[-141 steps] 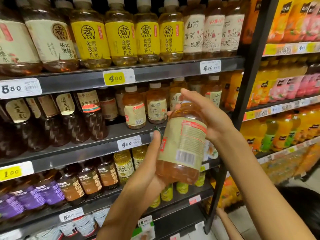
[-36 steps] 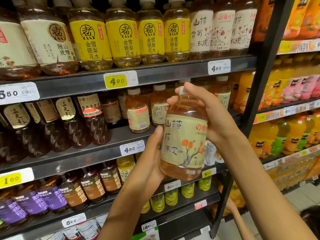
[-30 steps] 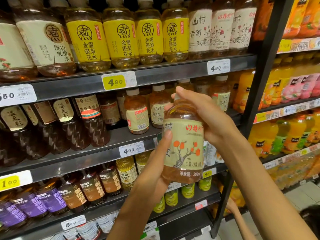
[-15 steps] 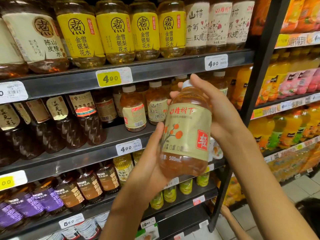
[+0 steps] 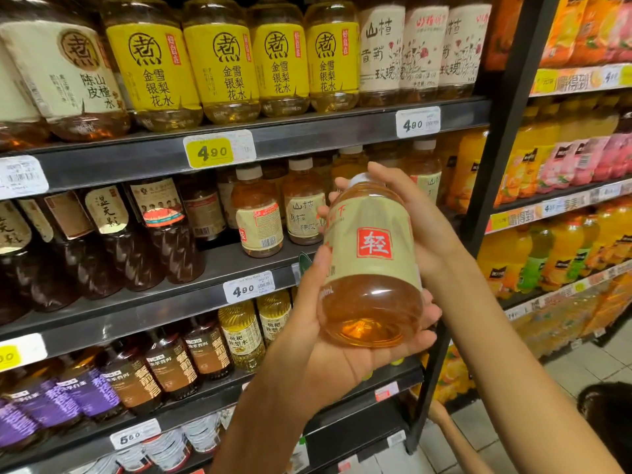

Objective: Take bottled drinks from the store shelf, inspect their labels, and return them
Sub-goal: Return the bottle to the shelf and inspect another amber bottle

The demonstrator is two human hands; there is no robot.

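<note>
I hold an amber drink bottle (image 5: 371, 268) with a beige label and a red square stamp in front of the middle shelf (image 5: 191, 295). My left hand (image 5: 328, 343) cups its base from below, thumb up along its left side. My right hand (image 5: 407, 213) grips the cap end and shoulder from the top right. The bottle tilts with its base toward me. A gap shows on the middle shelf behind it, next to like bottles (image 5: 260, 217).
Yellow-labelled bottles (image 5: 222, 63) fill the top shelf, dark ones (image 5: 113, 241) the middle left. A black upright post (image 5: 492, 172) divides off the right bay of orange and pink drinks (image 5: 561, 162). Another person's head (image 5: 608, 425) is at lower right.
The bottle has been turned in my hands, from the orange-tree picture round to the red stamp. Its base has tipped further toward me. The camera has dipped slightly.
</note>
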